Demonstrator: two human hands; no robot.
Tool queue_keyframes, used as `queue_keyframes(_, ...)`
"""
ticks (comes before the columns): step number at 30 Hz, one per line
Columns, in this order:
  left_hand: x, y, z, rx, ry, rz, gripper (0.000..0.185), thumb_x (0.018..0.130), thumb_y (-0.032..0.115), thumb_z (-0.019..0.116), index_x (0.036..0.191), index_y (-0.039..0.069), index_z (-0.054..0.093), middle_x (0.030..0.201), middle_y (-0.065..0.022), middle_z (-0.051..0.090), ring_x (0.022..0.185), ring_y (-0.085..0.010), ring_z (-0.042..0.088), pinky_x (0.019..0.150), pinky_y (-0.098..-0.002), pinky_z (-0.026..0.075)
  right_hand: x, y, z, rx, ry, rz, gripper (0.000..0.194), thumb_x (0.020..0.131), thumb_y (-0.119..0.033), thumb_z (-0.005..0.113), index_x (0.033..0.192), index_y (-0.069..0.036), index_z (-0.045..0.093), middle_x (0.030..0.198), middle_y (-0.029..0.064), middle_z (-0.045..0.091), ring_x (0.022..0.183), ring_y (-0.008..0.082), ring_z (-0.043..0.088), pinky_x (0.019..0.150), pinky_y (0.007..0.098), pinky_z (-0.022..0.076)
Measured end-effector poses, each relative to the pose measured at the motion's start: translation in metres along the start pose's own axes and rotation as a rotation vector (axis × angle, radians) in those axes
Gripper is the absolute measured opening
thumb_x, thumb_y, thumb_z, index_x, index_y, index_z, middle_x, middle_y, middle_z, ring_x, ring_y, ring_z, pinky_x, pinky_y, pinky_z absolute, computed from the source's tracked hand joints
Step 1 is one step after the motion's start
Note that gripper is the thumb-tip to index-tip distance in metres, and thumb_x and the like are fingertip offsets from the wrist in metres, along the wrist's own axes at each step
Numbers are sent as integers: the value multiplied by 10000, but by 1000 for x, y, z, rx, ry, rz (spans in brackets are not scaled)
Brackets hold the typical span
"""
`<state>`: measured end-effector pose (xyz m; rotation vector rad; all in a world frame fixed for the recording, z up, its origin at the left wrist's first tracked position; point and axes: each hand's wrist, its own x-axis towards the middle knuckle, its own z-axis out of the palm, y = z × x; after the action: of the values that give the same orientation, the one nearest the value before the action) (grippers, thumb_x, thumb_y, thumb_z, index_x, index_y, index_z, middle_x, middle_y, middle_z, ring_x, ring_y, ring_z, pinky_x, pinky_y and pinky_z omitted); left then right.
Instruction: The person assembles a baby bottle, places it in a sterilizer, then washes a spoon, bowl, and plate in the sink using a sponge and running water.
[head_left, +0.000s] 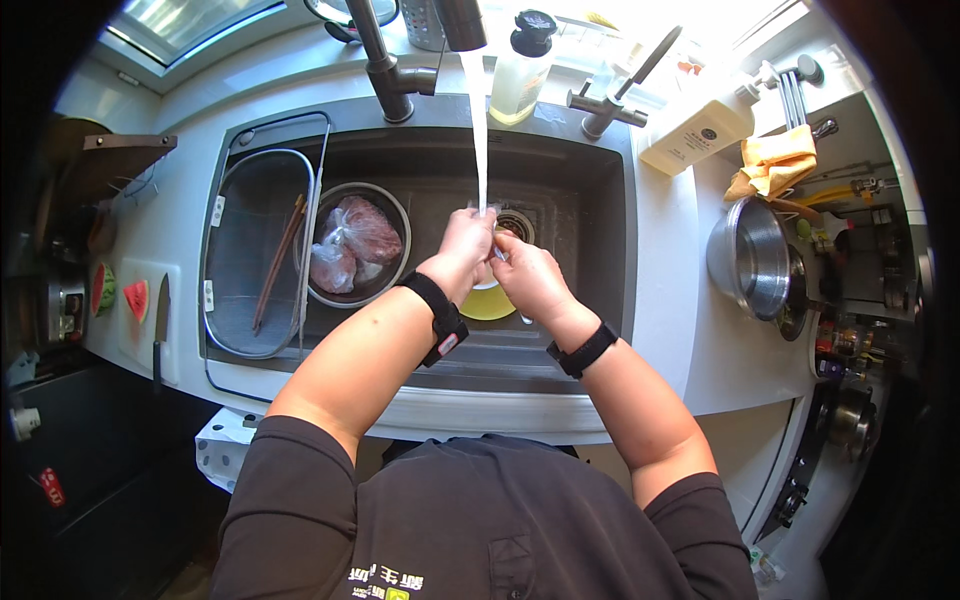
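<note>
Over the sink, my left hand (466, 241) and my right hand (531, 276) meet under a stream of running water (477, 127). Between the fingers of both is a small pale item (499, 253), mostly covered, so its kind is unclear. Below them sits a yellow-green bowl (486, 306), partly hidden by the hands. A white thing shows inside it, and a light handle tip pokes out at its right. The sink drain (517, 222) lies just beyond my fingers. To the left, a round metal bowl (406, 225) holds reddish meat in clear plastic bags (367, 229).
A drain basket (255, 315) with wooden chopsticks (279, 262) spans the sink's left side. A knife (163, 307) and watermelon pieces (136, 300) lie on a white cutting board (169, 352). Behind stand the faucet (386, 82) and a soap bottle (517, 82); a metal pot (724, 259) hangs right.
</note>
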<state>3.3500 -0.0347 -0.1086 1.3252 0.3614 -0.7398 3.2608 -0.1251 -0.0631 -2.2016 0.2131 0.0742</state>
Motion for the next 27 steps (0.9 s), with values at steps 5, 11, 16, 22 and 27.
queue_keyframes(5,-9,12,-11,-255,13,-92,188,996,203,473,1003,45,575,824,-79,621,720,-205,631,667,-334,553,-9,-1,-8,788,-212,410,313,947,-164,509,1220,-17,548,635,20,546,533,123,517,503,266,443)
queue_keyframes(11,-33,-2,-7,-483,-75,-123,139,983,158,492,1017,66,590,905,-76,663,855,-190,641,769,-303,538,-12,-4,-17,1138,-206,516,238,979,-180,481,1160,-47,558,574,-39,458,424,63,396,388,212,356)
queue_keyframes(16,-34,8,-15,-319,-10,-232,160,957,240,557,996,94,609,860,-58,665,799,-174,630,730,-292,531,-31,-8,-15,885,-254,409,392,974,-207,472,1326,-35,489,576,-39,451,433,58,404,400,213,363)
queue_keyframes(22,-41,6,-7,124,-125,-15,184,909,154,620,1035,44,544,895,-40,580,800,-155,604,691,-292,549,-23,0,-11,182,-94,59,338,950,-201,506,1253,-60,560,698,118,622,551,255,590,549,346,498)
queue_keyframes(27,-20,13,-11,448,-40,142,226,929,196,544,1021,-10,526,895,-71,570,735,-197,605,642,-335,537,-23,-8,0,-241,-49,-71,249,884,-151,526,1100,-47,592,841,211,667,772,381,652,701,480,523)
